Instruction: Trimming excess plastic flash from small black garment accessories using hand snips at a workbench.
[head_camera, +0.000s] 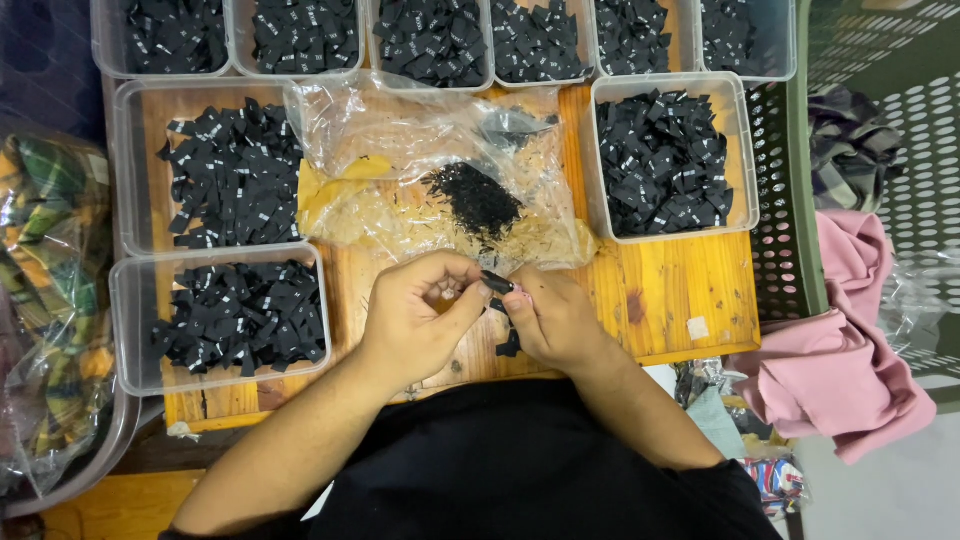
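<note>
Now, at the far left edge of the frame, a plaid cloth in a clear wrapper (45, 300) is seen beside the wooden board (680, 290). Next to it, two clear trays are well filled with small black labels: the upper-left tray (135, 170) and the lower-left tray (130, 320). Along the top edge, a row of smaller tubs (365, 40) is likewise filled. By the look of it, much sorting is already done.

In the centre, a crumpled plastic bag (400, 130) is spread open on the board, and a loose heap of black pieces (475, 198) is left on it, so a good share seems yet to be gone through.

Just below the bag, the left hand (415, 320) is curled narrow, thumb and forefinger pinched together at a black label (497, 283). That label is held between the two hands, just above the board's front edge. The right hand (555, 320) is closed in the same tight way, fingertips touching the label, with a further black strip (508, 345) trapped beneath its thumb.

Further right, another full tray (740, 160) is seen, then a green perforated basket (785, 200), and pink cloth (850, 370) is draped at the lower right.
</note>
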